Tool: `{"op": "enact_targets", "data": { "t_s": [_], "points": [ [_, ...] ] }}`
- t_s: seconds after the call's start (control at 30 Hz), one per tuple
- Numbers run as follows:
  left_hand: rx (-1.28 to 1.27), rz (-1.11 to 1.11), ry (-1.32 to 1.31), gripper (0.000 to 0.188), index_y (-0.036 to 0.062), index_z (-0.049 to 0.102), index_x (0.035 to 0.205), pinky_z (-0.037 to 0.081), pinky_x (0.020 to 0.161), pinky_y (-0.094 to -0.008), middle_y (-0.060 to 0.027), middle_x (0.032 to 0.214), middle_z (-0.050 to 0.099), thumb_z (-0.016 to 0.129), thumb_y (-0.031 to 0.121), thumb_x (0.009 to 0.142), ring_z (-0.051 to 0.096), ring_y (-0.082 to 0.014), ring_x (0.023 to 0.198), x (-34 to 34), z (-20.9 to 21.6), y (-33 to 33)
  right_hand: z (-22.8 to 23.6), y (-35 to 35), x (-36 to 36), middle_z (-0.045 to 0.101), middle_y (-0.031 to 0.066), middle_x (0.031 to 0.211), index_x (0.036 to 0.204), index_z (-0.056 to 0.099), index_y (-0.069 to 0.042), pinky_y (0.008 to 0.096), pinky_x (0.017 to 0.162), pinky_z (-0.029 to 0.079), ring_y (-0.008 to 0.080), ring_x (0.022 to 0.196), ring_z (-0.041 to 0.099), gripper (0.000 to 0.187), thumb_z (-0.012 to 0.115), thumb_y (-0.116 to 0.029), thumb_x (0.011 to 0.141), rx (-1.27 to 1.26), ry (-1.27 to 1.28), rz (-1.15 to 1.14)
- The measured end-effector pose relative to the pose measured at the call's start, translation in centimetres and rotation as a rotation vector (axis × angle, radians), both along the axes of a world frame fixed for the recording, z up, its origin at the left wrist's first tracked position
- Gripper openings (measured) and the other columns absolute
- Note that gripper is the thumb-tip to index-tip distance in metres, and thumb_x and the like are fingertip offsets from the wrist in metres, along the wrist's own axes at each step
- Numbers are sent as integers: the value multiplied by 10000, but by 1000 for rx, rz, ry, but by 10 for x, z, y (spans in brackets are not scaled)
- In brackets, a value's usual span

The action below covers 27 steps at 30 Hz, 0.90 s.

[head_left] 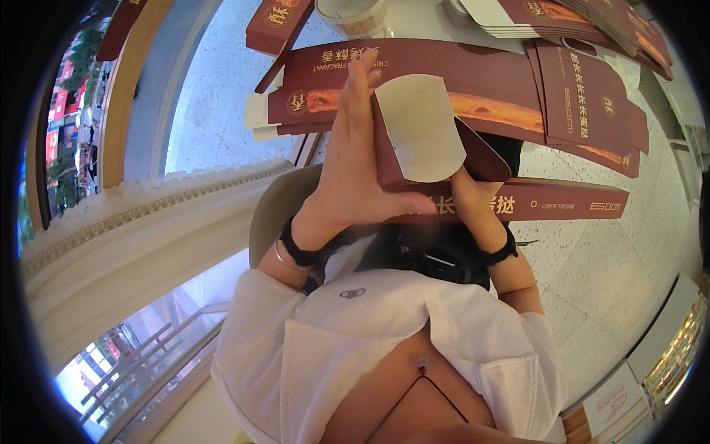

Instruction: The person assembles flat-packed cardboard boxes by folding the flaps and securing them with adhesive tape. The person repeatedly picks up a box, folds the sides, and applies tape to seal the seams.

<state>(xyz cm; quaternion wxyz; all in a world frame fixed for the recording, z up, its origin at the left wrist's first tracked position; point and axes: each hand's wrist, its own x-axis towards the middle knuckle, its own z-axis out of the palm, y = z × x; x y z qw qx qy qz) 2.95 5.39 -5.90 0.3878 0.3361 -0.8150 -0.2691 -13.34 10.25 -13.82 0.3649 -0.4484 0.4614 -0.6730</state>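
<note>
A maroon carton [390, 152] stands end-on in front of me, its pale inner flap [423, 129] facing up and a maroon side flap [482, 150] sticking out at the right. My left hand [347, 163] lies along the carton's left side, fingers stretched upward and thumb spread to the right below it. From the lower right, my right hand [473, 201] grips the carton near its end; the side flap hides part of those fingers. A long maroon printed panel [562, 201] runs across behind both hands; whether it belongs to this carton I cannot tell.
Flat printed maroon cartons [444, 78] lie across the table, with another stack [584, 96] at the right and more at the far right. A tape roll [355, 16] sits at the far edge. A cream curtain [148, 222] and window are on the left.
</note>
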Motion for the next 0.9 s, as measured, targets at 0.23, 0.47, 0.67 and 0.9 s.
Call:
{"op": "enact_targets", "data": {
  "t_s": [0.23, 0.47, 0.67, 0.9],
  "points": [
    [131, -29, -11, 1231, -20, 22, 1473, 317, 1052, -453, -264, 1451, 279, 747, 568, 670, 372, -414, 1284, 2, -12, -8, -1, 2, -3, 639, 66, 642, 843, 680, 63, 228, 524, 452, 72, 554, 556, 104, 685, 18, 750, -39, 151, 85],
    [306, 9, 36, 1194, 15, 8, 1485, 286, 1073, -440, -236, 1429, 313, 756, 501, 691, 342, -397, 1312, 3, -13, -9, 3, 0, 0, 682, 42, 794, 914, 677, 37, 233, 638, 490, 83, 696, 604, 156, 712, -33, 779, 180, -151, -4],
    [437, -56, 404, 1232, 60, -54, 1492, 285, 1077, -411, -181, 1450, 291, 800, 411, 675, 315, -336, 1327, 1, -7, 0, 2, 1, -1, 683, 30, 819, 937, 681, 31, 233, 657, 492, 86, 728, 613, 189, 729, -59, 778, 185, -199, -24],
    [317, -151, 216, 1176, 50, -58, 1490, 262, 1083, -416, -214, 1471, 254, 741, 462, 733, 315, -326, 1339, -3, -26, 5, -6, 3, 1, 673, 10, 747, 886, 689, 43, 219, 611, 479, 59, 666, 584, 147, 719, -46, 772, 59, -48, 63]
  ]
}}
